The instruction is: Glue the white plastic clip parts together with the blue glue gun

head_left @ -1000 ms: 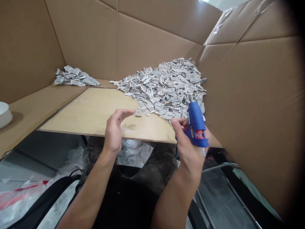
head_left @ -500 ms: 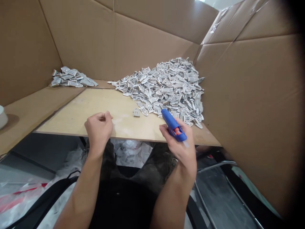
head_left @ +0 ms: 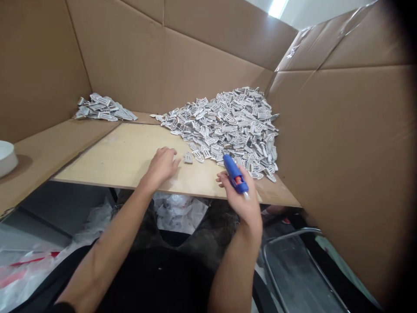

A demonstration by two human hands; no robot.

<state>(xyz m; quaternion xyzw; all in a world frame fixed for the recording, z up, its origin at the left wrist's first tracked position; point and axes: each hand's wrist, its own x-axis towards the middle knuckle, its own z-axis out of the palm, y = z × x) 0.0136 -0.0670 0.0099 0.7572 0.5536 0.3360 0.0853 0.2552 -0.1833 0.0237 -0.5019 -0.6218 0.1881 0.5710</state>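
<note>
My right hand (head_left: 241,191) is wrapped round a blue glue gun (head_left: 235,174), whose nozzle end points at the near edge of a large pile of grey-white flat pieces (head_left: 228,121). A clear stick shows at the gun's back end. My left hand (head_left: 163,164) is over the wooden board with its fingers apart and bent, nothing visible in them. Just right of its fingertips lies a single loose grey piece (head_left: 188,158), not touched by the hand. Other pieces lie beside it at the pile's edge.
A smaller pile of similar pieces (head_left: 104,108) lies at the back left. A white round container (head_left: 7,159) stands at the far left. Cardboard walls (head_left: 202,65) enclose the back and sides of the board (head_left: 120,152). A metal-framed chair (head_left: 302,265) is at the lower right.
My left hand has moved right toward the loose piece, and its fingers have opened. My right hand with the glue gun has shifted slightly. The view has tilted a little.
</note>
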